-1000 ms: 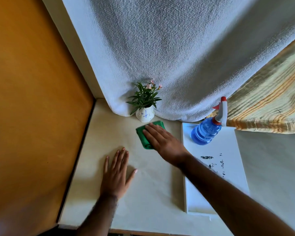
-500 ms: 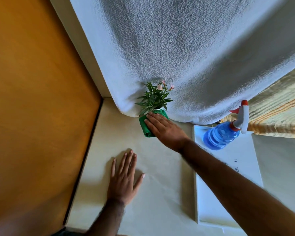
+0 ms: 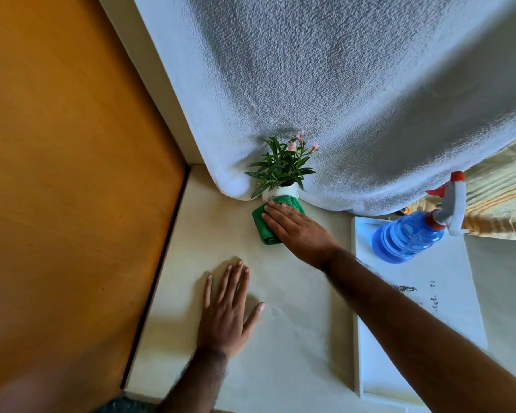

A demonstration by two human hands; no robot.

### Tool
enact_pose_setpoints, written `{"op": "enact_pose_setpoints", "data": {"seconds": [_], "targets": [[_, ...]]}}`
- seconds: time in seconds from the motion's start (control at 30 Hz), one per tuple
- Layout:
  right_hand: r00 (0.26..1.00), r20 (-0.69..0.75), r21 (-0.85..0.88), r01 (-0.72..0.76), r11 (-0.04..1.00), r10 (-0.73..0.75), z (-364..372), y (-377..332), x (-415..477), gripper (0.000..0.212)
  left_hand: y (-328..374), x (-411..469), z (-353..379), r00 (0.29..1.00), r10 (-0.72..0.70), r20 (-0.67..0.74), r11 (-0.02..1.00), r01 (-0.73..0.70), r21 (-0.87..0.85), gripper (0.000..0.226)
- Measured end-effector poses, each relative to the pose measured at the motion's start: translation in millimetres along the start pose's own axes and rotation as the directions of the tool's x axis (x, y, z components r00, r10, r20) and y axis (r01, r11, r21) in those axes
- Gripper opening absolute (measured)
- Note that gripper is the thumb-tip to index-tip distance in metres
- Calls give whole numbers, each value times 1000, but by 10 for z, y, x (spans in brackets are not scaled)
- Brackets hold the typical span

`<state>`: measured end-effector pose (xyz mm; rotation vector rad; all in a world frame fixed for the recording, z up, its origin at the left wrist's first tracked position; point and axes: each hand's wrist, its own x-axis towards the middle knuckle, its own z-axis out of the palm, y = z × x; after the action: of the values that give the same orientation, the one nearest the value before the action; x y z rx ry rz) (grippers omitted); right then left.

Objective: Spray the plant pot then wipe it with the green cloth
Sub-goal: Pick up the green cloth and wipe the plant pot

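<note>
Right hand lies flat, fingers together, pressing the folded green microfibre cloth against the front of the small white rounded ceramic plant pot, which sits just past its fingertips. Left hand rests palm-down, fingers spread, holding nothing, on the smooth cream tabletop, well short of the pot. Blue ribbed plastic spray bottle with white-and-red trigger stands to the right of the right hand on a flat white tray.

No text, brand or number can be read anywhere. The only marks are dark smudged print on the white board, just right of the right forearm and behind the right grip; they are too blurred and small to make out as letters or digits.
</note>
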<state>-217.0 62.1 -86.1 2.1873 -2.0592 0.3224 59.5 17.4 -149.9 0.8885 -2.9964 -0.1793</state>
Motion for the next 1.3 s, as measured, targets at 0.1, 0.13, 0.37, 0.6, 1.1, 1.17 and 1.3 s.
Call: {"op": "enact_pose_setpoints", "data": {"seconds": [0.1,0.13,0.37,0.6,1.1,1.17,1.3], "targets": [[999,40,50,7,999,-9,28,-18,-66,44,-7,-11,12,1000,0,-7,1000,0,-3,84],[999,45,64,8,998,-11,25,-23,-90,42,-8,-18,13,1000,1,-10,1000,-1,-5,84],[988,-130,69,90,994,-81,-135,-93,53,40,-13,-9,16,1000,-4,-3,1000,4,-14,83],[980,-121,41,163,986,-157,-251,0,339,41,2,-29,22,1000,0,-19,1000,0,-21,82],[993,96,275,41,960,-70,-100,-137,233,47,-1,-26,-14,1000,0,-14,1000,0,4,82],[995,-6,224,96,970,-97,-149,-161,226,45,-8,-16,-19,1000,2,-23,1000,-2,5,82],[988,-129,104,97,990,-83,-261,-39,187,42,-5,-28,-2,999,1,-33,1000,-1,5,81]]}}
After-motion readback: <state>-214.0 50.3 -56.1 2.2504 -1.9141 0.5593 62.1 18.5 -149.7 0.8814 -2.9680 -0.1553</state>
